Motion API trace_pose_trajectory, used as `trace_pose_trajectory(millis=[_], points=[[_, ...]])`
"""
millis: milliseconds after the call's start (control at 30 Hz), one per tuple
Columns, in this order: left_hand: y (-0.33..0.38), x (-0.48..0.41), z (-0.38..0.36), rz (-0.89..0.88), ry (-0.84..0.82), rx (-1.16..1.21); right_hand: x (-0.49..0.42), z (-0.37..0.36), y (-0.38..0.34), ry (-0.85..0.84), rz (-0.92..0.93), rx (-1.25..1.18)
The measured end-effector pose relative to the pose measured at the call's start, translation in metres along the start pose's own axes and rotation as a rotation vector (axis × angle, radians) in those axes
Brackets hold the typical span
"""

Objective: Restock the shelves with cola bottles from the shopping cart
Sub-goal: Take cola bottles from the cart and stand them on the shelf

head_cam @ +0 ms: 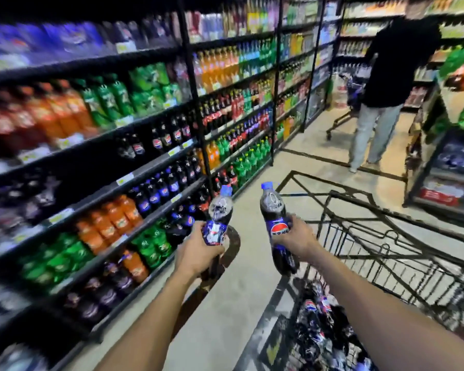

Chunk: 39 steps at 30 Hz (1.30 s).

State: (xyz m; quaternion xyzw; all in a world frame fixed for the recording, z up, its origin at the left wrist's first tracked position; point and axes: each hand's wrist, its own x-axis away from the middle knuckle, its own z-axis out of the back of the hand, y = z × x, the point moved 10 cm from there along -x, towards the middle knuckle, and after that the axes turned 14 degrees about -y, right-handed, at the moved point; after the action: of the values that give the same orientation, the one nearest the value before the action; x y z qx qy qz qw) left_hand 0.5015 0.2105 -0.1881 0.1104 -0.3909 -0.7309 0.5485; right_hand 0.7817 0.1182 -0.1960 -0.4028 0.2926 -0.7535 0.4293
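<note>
My left hand [197,250] grips a cola bottle [220,210] with a blue cap round its lower half, held out over the aisle floor beside the shelves. My right hand [299,238] grips a second cola bottle [275,210] round its blue label, upright above the near end of the black wire shopping cart [386,236]. More cola bottles [319,317] lie piled in the cart's basket below my right arm. The drink shelves [123,180] run along the left, with dark cola bottles on the middle and lower rows. The whole view is blurred.
Orange and green soda bottles fill other shelf rows. A person [386,84] in a dark top stands far down the aisle with another cart [351,103]. A display stand [445,162] with snacks is on the right. Pale floor lies between shelves and cart.
</note>
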Motion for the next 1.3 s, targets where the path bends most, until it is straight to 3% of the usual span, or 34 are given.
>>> trace_pose_trajectory(millis=[233,400,600,900,1300], points=[[-0.125,0.026,0.117,0.066,0.147,0.093,-0.01,-0.112,-0.112,-0.085,0.124,0.133],[-0.164,0.067,0.195,0.12,0.284,0.076,-0.022,-0.191,-0.173,-0.148,0.188,0.081],[-0.209,0.07,0.239,0.136,0.377,0.122,-0.039,-0.26,-0.22,-0.226,0.247,0.079],[-0.227,0.016,0.285,0.118,0.385,0.168,-0.116,-0.297,-0.28,-0.31,0.311,0.082],[-0.232,-0.104,0.334,0.109,0.414,0.211,-0.231,-0.292,-0.35,-0.27,0.313,0.244]])
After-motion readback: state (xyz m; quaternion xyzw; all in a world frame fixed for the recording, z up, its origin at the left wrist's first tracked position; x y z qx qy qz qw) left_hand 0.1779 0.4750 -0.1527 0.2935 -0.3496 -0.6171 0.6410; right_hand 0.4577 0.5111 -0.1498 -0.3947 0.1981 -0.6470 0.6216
